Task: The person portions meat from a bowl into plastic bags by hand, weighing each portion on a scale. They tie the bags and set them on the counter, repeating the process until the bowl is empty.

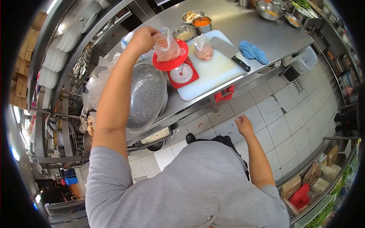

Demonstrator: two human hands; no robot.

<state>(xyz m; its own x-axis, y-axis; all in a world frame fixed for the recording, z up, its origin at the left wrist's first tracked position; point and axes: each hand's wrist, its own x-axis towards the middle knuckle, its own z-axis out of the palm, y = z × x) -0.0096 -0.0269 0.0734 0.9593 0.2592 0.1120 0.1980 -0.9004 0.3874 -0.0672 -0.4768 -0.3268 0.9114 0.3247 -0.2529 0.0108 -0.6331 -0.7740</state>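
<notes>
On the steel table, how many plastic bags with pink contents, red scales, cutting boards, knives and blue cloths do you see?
Plastic bags with pink contents: 2
Red scale: 1
Cutting board: 1
Knife: 1
Blue cloth: 1
Total: 6

The fingertips of the left hand (143, 41) are partly hidden at the mouth of the plastic bag (168, 54), so their grip cannot be told. Figures on the scale dial (181, 73) are too small to read. The left forearm (114, 87) covers part of the large metal bowl (147, 95). The near edge of the table (173, 116) hides part of the tray (155, 136) underneath. A far pot (245, 3) is cut off by the top edge. The grey shirt (190, 182) hides most of the legs.
</notes>
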